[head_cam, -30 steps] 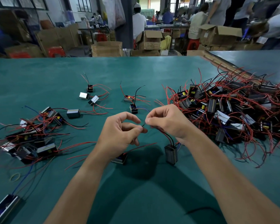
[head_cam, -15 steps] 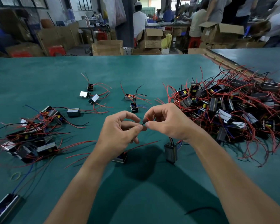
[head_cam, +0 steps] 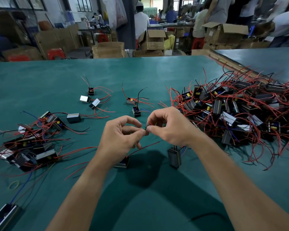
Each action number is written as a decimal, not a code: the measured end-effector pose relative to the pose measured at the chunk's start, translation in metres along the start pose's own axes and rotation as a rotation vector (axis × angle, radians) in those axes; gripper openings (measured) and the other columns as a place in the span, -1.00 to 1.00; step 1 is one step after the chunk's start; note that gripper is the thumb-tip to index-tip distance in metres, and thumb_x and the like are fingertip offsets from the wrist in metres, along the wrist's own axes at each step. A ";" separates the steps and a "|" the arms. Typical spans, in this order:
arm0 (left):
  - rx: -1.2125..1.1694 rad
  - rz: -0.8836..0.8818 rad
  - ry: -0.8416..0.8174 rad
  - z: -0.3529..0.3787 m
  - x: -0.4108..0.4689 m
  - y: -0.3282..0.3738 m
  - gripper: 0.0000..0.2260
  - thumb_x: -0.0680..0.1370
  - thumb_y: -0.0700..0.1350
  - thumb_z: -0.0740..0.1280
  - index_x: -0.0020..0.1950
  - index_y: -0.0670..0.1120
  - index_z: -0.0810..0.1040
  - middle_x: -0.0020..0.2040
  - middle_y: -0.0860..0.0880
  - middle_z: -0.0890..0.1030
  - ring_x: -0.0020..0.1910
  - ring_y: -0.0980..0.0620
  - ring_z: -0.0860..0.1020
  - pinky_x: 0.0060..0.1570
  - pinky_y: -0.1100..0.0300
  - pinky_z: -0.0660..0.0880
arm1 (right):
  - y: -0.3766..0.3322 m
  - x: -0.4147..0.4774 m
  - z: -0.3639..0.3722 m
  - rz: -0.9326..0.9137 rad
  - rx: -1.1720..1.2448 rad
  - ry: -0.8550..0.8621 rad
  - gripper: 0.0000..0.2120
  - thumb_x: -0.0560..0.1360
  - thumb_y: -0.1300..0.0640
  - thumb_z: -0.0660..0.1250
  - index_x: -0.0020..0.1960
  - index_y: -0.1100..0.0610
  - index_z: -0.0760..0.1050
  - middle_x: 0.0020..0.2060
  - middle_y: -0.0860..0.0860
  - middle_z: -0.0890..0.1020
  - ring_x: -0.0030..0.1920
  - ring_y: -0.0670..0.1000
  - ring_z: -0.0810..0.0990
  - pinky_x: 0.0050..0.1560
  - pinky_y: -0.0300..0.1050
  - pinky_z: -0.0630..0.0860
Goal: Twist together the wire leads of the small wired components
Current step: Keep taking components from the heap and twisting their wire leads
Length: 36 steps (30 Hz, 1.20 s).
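We see our left hand point(head_cam: 122, 137) and our right hand point(head_cam: 170, 127) raised close together above the teal-green matte surface point(head_cam: 140, 72), the fingertips almost touching. Each hand pinches, between thumb and forefinger, the thin red and black wire leads point(head_cam: 146, 128), which meet in the small gap between the two hands; the other fingers are curled. How far the leads are wound on each other we cannot tell.

Below the right hand hangs a small dark grey rectangular component point(head_cam: 174, 157), its wires going up into the palm; whether its lower end touches the surface we cannot tell. Below the left hand, partly hidden by the wrist, lies a second small boxed component point(head_cam: 123, 162), and a long red wire point(head_cam: 145, 146) runs from it up toward the left fingers.

Just beyond the hands a small black open-topped component point(head_cam: 136, 111) stands on the surface with a black lead pointing up. Well to the right of the right hand lies a big heap of dark components with tangled red wires point(head_cam: 232, 110). To the left of the left hand lies a smaller tangled group of components point(head_cam: 28, 147), and nearer to us a yellow rubber band point(head_cam: 13, 185).
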<state>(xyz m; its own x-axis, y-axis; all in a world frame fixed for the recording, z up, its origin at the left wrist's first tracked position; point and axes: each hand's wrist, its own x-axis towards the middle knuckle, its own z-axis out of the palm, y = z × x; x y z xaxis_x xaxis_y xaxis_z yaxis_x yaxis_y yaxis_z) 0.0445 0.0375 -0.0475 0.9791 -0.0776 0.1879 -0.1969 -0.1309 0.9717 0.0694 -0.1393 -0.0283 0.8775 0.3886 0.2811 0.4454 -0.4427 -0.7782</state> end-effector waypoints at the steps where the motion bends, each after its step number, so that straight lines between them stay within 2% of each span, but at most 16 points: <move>1: -0.005 -0.007 0.005 0.000 0.001 0.000 -0.87 0.47 -0.36 0.42 -0.13 -0.17 0.52 -0.27 -0.09 0.71 -0.55 0.04 0.52 -0.49 0.29 0.45 | 0.000 0.000 0.000 -0.004 -0.006 0.007 -0.85 0.47 0.26 0.44 -0.25 0.09 0.57 -0.42 -0.09 0.55 -0.39 -0.09 0.43 -0.34 -0.14 0.41; 4: -0.017 -0.033 0.037 0.000 0.002 0.001 -0.90 0.49 -0.37 0.39 -0.12 -0.19 0.57 -0.28 -0.11 0.71 -0.55 0.04 0.51 -0.50 0.29 0.46 | 0.002 0.001 -0.001 0.013 0.056 0.020 -0.94 0.48 0.29 0.43 -0.13 0.16 0.62 -0.33 -0.04 0.58 -0.33 -0.08 0.47 -0.25 -0.15 0.46; 8: -0.043 -0.092 0.083 -0.001 0.003 0.002 -0.88 0.53 -0.35 0.33 -0.10 -0.19 0.64 -0.29 -0.08 0.70 -0.55 0.07 0.50 -0.53 0.29 0.45 | 0.004 0.003 -0.001 0.042 0.124 0.031 -0.89 0.51 0.32 0.39 0.02 0.21 0.62 -0.26 0.03 0.54 -0.27 -0.02 0.44 -0.19 -0.13 0.42; 13: -0.155 -0.167 0.066 -0.002 0.002 0.003 -0.88 0.56 -0.32 0.32 -0.07 -0.16 0.63 -0.27 -0.07 0.70 -0.53 0.10 0.52 -0.53 0.29 0.46 | 0.003 0.004 0.004 0.057 0.133 0.026 -0.93 0.52 0.32 0.38 -0.06 0.22 0.63 -0.31 0.03 0.54 -0.30 -0.06 0.43 -0.23 -0.20 0.41; 16: -0.229 -0.185 0.084 0.000 0.002 0.004 -0.88 0.54 -0.32 0.34 -0.10 -0.14 0.63 -0.26 -0.06 0.70 -0.50 0.09 0.54 -0.52 0.28 0.48 | 0.003 0.005 0.009 0.080 0.202 0.047 -0.87 0.50 0.34 0.40 -0.14 0.13 0.61 -0.36 -0.04 0.55 -0.34 -0.10 0.44 -0.29 -0.29 0.41; 25: -0.267 -0.174 0.133 0.005 0.001 0.005 -0.82 0.49 -0.35 0.39 -0.22 -0.11 0.66 -0.39 -0.01 0.61 -0.49 0.11 0.52 -0.50 0.28 0.51 | 0.002 0.005 0.015 0.110 0.312 0.102 -0.81 0.47 0.34 0.43 -0.21 0.09 0.57 -0.40 -0.09 0.56 -0.36 -0.10 0.45 -0.33 -0.30 0.41; 31: -0.332 -0.235 0.108 0.004 0.000 0.007 -0.84 0.52 -0.35 0.35 -0.16 -0.14 0.67 -0.37 -0.01 0.59 -0.49 0.12 0.50 -0.51 0.29 0.48 | 0.001 0.005 0.016 0.100 0.334 0.138 -0.80 0.48 0.34 0.42 -0.23 0.09 0.57 -0.41 -0.06 0.54 -0.41 -0.12 0.42 -0.37 -0.30 0.39; 36: -0.354 -0.251 0.058 0.001 0.002 0.010 -0.84 0.56 -0.33 0.28 -0.09 -0.16 0.63 -0.35 -0.01 0.59 -0.49 0.11 0.50 -0.50 0.30 0.48 | 0.002 0.007 0.016 0.088 0.352 0.147 -0.79 0.48 0.34 0.41 -0.23 0.07 0.58 -0.43 -0.11 0.54 -0.40 -0.12 0.43 -0.39 -0.26 0.42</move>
<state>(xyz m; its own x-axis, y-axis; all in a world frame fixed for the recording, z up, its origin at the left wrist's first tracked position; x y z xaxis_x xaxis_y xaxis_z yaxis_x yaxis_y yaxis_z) 0.0440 0.0350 -0.0376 0.9976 -0.0301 -0.0627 0.0676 0.2091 0.9756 0.0735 -0.1244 -0.0364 0.9371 0.2300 0.2627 0.3018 -0.1552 -0.9407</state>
